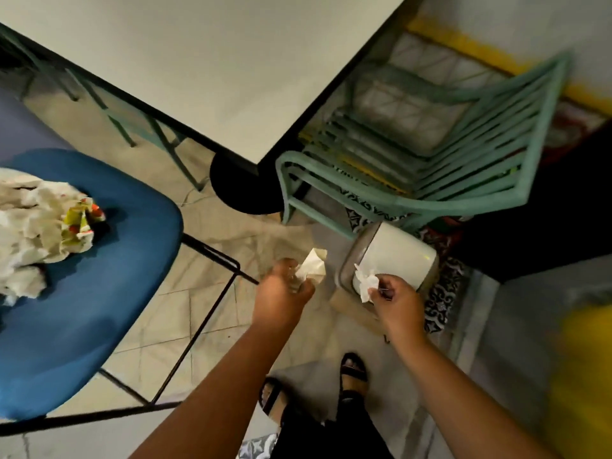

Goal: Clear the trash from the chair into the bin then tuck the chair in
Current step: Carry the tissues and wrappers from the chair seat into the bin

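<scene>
**Paper scraps in both hands, a pile left on the blue chair**

Crumpled paper is all I am dealing with, and it should weigh almost nothing. My left hand (281, 288) is closed loosely round a cream wad of paper (313, 265) that sticks out past my fingertips. My right hand (392, 298) pinches a torn white tissue (366, 281) between thumb and fingers, right over the front of the bin (397, 256). The bin sits on the floor just beside the green slatted chair (427, 154), and its pale lid looks shut from here, though I cannot be sure.

Stuff like this is soft and springy; I judge it will not slip, but it can shed bits or drift as it falls, so I would let go low and close to the opening. A light pinch is enough.

The rest of the trash (36, 226) lies heaped on the seat of the blue chair (109, 279), well apart from the bin: white crumpled sheets with a yellow and red wrapper (81, 223) on its near side. I would gather that from underneath, squeezing the loose edges inward, since a grab from the top would probably lift only one sheet. The chair stands clear of the worktop (215, 71), not yet tucked in.
</scene>
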`<state>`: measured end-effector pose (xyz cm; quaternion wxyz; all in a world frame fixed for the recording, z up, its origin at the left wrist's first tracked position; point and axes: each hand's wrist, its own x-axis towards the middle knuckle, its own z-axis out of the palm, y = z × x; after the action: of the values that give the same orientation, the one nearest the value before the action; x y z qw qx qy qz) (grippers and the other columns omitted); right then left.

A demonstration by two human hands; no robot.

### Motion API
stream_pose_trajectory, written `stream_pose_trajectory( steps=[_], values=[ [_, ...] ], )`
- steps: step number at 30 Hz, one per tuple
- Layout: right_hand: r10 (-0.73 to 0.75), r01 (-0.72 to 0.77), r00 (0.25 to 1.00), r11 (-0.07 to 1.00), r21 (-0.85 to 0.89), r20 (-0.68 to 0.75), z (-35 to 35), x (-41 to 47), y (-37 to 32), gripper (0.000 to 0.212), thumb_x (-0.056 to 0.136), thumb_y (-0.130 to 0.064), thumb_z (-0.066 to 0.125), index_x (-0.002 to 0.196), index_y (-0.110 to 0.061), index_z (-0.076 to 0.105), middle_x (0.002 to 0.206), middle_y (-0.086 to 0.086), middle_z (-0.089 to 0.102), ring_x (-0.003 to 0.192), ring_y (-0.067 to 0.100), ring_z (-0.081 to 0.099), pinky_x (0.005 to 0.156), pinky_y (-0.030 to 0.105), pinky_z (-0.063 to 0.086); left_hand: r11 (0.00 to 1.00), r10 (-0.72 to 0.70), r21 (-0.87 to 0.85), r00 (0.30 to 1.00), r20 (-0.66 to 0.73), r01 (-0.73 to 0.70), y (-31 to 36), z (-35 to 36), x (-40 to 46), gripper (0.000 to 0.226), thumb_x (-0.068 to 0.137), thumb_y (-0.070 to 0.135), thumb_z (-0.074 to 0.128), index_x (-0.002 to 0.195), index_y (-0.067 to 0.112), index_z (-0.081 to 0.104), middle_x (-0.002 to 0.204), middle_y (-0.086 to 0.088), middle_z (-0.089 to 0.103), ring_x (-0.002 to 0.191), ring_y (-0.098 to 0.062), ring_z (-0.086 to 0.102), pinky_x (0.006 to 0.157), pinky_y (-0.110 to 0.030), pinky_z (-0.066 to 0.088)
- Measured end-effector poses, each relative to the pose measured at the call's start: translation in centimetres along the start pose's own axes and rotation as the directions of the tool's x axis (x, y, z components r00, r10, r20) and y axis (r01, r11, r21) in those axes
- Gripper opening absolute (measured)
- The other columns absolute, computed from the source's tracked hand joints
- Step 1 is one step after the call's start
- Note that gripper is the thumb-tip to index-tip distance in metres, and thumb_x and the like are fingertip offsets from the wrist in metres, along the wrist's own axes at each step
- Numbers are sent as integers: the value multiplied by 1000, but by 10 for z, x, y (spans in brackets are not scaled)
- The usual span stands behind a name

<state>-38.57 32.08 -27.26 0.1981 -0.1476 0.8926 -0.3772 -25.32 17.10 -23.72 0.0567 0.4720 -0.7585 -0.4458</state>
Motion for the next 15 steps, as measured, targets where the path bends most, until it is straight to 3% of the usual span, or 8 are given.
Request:
stream_pose_trajectory(
  steps=[2, 4, 7, 11, 15],
  values=[
    [-15, 14, 1000, 999, -52, -10, -6, 5, 18, 23, 78, -5, 72, 100, -8, 69, 97, 9, 71, 89, 24, 66, 82, 35, 53, 1000, 6, -1, 999, 38, -6, 8, 20, 1, 39, 83, 21, 71, 118, 18, 55, 101, 3, 65, 77, -6, 57, 54, -4, 36],
    [-28, 28, 1000, 987, -156, 3, -8, 12, 33, 23, 79, -7, 72, 101, -7, 69, 98, 11, 68, 91, 27, 64, 83, 32, 50, 1000, -5, -20, 998, 59, 6, 12, 40, 4, 48, 82, 22, 73, 124, 20, 48, 102, 6, 65, 79, -5, 58, 57, -5, 37],
    [-109, 111, 994, 949, -296, 23, -3, 23, 45, 21, 81, -9, 69, 101, -7, 69, 97, 13, 66, 93, 28, 61, 84, 31, 46, 1000, -17, 1, 996, 86, 17, 12, 63, 11, 60, 81, 26, 74, 133, 20, 45, 107, 3, 68, 84, -6, 59, 68, -14, 42],
    [-164, 189, 982, 888, -419, 96, 12, 41, 56, 12, 82, -6, 64, 93, -7, 68, 93, 15, 64, 91, 30, 59, 81, 34, 47, 996, -26, 91, 994, 109, 16, 7, 77, 20, 35, 82, 25, 71, 117, 18, 65, 102, -1, 71, 81, -8, 59, 60, -7, 37],
    [-151, 221, 973, 825, -521, 173, 30, 56, 66, 21, 85, -6, 61, 106, -9, 65, 107, 14, 63, 99, 28, 61, 91, 32, 47, 995, -71, 78, 992, 103, 63, 2, 86, 25, 29, 81, 25, 70, 111, 20, 69, 96, 1, 72, 87, -14, 65, 73, -21, 47]
  ],
)
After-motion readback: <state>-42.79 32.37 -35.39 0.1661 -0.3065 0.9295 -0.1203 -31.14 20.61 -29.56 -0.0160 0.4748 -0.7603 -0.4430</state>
